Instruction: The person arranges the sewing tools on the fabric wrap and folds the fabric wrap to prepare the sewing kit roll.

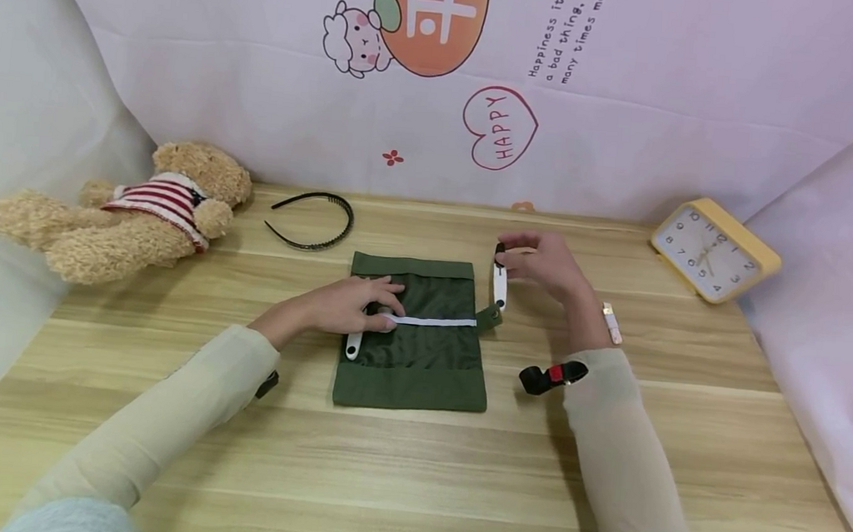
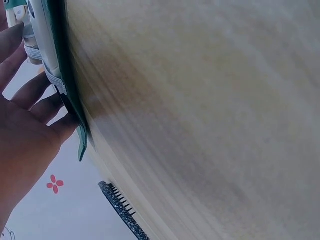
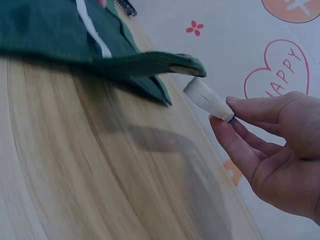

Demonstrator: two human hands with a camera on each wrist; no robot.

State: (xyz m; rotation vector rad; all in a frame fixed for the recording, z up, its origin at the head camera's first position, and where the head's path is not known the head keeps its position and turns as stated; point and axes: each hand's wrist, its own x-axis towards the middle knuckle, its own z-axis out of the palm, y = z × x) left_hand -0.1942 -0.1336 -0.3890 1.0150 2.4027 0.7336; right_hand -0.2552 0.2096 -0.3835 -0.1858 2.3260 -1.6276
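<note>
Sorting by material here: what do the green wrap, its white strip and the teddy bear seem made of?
Green wrap: probably synthetic fabric; its wrinkled centre has a slight sheen. White strip: matte fabric tape, perhaps elastic; it curves like ribbon. Teddy bear: matte plush, judging by its fluffy surface.

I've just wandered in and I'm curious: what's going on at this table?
A person's right hand pinches a slim white-and-black item beside the green tab on the right of a green cloth. The left hand rests at the cloth's left side, where another white item lies near the white strap. The cloth lies spread out.
</note>
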